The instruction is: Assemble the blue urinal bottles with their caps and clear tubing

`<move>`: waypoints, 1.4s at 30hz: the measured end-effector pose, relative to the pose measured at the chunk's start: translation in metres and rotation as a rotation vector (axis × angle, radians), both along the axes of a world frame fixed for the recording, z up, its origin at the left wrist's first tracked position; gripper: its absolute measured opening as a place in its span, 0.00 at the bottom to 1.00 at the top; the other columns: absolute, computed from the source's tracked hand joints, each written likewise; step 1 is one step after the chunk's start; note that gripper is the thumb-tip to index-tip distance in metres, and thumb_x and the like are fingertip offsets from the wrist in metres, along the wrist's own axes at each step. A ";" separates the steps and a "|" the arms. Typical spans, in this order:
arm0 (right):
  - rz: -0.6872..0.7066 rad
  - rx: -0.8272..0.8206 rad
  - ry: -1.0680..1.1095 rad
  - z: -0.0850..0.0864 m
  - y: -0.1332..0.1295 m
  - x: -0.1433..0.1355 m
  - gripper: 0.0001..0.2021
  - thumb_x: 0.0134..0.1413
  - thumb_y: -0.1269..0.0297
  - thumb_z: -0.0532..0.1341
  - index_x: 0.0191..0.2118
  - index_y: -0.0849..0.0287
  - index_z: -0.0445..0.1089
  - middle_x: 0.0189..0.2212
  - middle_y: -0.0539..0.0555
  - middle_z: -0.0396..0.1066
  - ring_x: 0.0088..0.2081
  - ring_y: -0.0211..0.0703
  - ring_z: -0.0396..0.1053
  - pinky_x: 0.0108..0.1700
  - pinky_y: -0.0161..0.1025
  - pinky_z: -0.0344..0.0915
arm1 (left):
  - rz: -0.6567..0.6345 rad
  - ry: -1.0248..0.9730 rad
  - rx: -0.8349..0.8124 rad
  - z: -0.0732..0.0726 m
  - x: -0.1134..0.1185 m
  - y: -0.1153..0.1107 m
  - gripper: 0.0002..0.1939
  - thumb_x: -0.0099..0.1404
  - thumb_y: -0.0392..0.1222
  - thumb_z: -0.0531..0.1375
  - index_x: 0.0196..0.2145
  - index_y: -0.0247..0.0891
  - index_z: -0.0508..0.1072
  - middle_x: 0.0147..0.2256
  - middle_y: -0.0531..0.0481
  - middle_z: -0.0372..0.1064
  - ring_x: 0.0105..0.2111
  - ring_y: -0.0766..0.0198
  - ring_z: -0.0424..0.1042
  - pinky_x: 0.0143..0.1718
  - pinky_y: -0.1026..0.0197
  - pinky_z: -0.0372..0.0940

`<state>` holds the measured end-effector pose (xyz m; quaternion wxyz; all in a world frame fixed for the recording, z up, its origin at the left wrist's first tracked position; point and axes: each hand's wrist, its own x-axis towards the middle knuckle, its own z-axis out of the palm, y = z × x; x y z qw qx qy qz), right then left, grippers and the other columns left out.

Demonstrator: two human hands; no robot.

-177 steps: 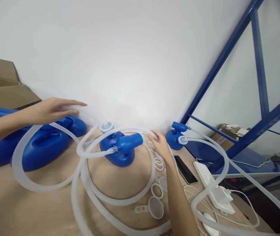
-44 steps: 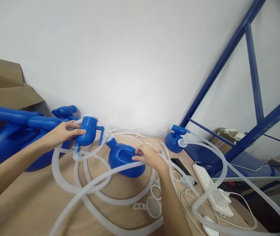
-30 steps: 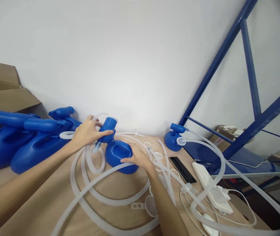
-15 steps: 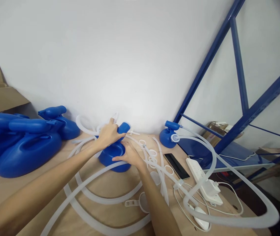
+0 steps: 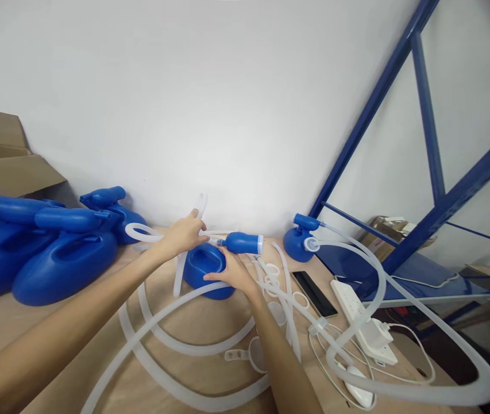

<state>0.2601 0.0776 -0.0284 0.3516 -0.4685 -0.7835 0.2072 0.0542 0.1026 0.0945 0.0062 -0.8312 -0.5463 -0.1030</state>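
In the middle of the bench stands a blue plastic urinal bottle, its wide neck pointing right with a pale rim at the mouth. My right hand grips the bottle's body from the right, thumb across its front. At the narrow left end of the neck, my left hand is closed on a translucent tube, part of which sticks up above the fingers. A clear piece shows between those fingers and the blue tip. My fingers hide the exact joint.
Several blue bottles stand at left by a cardboard box. Long translucent hoses loop over the bench. Caps and rings, a phone and a power strip lie right. Another bottle with hoses stands near a blue rack.
The bottle has turned so its neck now points right instead of up and right. My left hand has moved off the neck to the tube at its narrow end. My right hand stays on the body.
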 end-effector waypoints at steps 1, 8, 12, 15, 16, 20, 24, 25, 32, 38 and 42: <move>0.002 0.008 -0.003 -0.001 0.000 0.000 0.49 0.39 0.47 0.78 0.67 0.54 0.63 0.63 0.62 0.69 0.65 0.63 0.65 0.67 0.58 0.60 | -0.011 0.013 -0.004 -0.001 0.002 0.000 0.24 0.67 0.53 0.62 0.56 0.39 0.78 0.60 0.39 0.61 0.48 0.49 0.78 0.52 0.52 0.71; -0.023 0.050 -0.096 0.005 -0.007 0.001 0.52 0.41 0.46 0.77 0.72 0.46 0.57 0.68 0.59 0.62 0.71 0.64 0.56 0.70 0.60 0.55 | -0.072 0.113 -0.059 -0.011 0.009 -0.002 0.40 0.59 0.43 0.69 0.68 0.49 0.65 0.62 0.35 0.56 0.48 0.38 0.77 0.46 0.45 0.73; -0.050 0.123 -0.135 0.003 -0.005 0.003 0.52 0.39 0.42 0.77 0.70 0.48 0.61 0.71 0.61 0.58 0.73 0.68 0.49 0.73 0.62 0.48 | -0.110 0.119 -0.107 -0.026 0.019 0.003 0.46 0.61 0.39 0.66 0.73 0.57 0.54 0.64 0.35 0.54 0.48 0.40 0.78 0.47 0.45 0.73; -0.028 0.122 -0.136 -0.002 -0.002 0.003 0.51 0.42 0.40 0.75 0.71 0.50 0.59 0.71 0.61 0.56 0.74 0.66 0.47 0.74 0.60 0.46 | -0.159 0.109 -0.144 -0.037 0.027 0.011 0.45 0.60 0.37 0.65 0.71 0.57 0.58 0.60 0.38 0.58 0.47 0.45 0.79 0.47 0.48 0.73; -0.018 0.110 -0.137 -0.004 -0.001 0.003 0.51 0.43 0.41 0.75 0.71 0.50 0.58 0.71 0.61 0.57 0.74 0.64 0.49 0.74 0.59 0.46 | -0.180 0.106 -0.154 -0.040 0.030 0.013 0.43 0.58 0.36 0.66 0.69 0.56 0.61 0.59 0.38 0.60 0.46 0.46 0.79 0.48 0.49 0.72; -0.020 0.160 -0.113 -0.007 -0.003 0.001 0.52 0.44 0.44 0.76 0.72 0.51 0.55 0.72 0.63 0.55 0.75 0.61 0.48 0.74 0.57 0.48 | -0.238 0.056 -0.163 -0.047 0.035 0.023 0.38 0.54 0.36 0.68 0.63 0.46 0.70 0.57 0.37 0.62 0.44 0.48 0.79 0.47 0.51 0.72; -0.039 0.213 -0.097 -0.005 -0.007 -0.002 0.55 0.45 0.49 0.77 0.74 0.49 0.48 0.75 0.63 0.45 0.76 0.61 0.41 0.74 0.58 0.48 | -0.298 -0.060 -0.153 -0.049 0.035 0.028 0.40 0.53 0.47 0.72 0.63 0.43 0.70 0.53 0.42 0.67 0.44 0.51 0.77 0.49 0.55 0.71; -0.042 0.217 -0.094 -0.005 -0.008 -0.003 0.56 0.46 0.52 0.77 0.75 0.48 0.47 0.76 0.63 0.43 0.76 0.61 0.42 0.74 0.58 0.49 | -0.310 -0.089 -0.145 -0.049 0.034 0.029 0.39 0.54 0.49 0.71 0.63 0.43 0.70 0.52 0.43 0.69 0.45 0.52 0.77 0.50 0.55 0.70; 0.036 0.291 0.042 -0.004 -0.007 -0.008 0.52 0.61 0.65 0.66 0.77 0.51 0.27 0.75 0.65 0.46 0.74 0.52 0.52 0.71 0.54 0.58 | -0.414 -0.188 -0.052 -0.045 0.018 0.020 0.16 0.72 0.52 0.60 0.51 0.44 0.78 0.54 0.45 0.71 0.52 0.55 0.74 0.54 0.61 0.66; 0.028 0.364 -0.219 -0.002 -0.010 -0.014 0.37 0.65 0.60 0.63 0.75 0.46 0.48 0.73 0.60 0.50 0.74 0.60 0.48 0.73 0.62 0.50 | -0.300 -0.133 0.022 -0.046 -0.002 0.013 0.16 0.76 0.46 0.53 0.53 0.43 0.76 0.47 0.43 0.74 0.47 0.53 0.76 0.48 0.56 0.68; 0.040 0.346 -0.284 -0.005 -0.013 -0.016 0.30 0.69 0.62 0.59 0.73 0.48 0.55 0.69 0.62 0.58 0.71 0.57 0.56 0.70 0.58 0.58 | -0.116 -0.075 0.078 -0.048 -0.002 0.007 0.19 0.77 0.51 0.50 0.48 0.39 0.75 0.45 0.38 0.74 0.43 0.47 0.77 0.42 0.53 0.68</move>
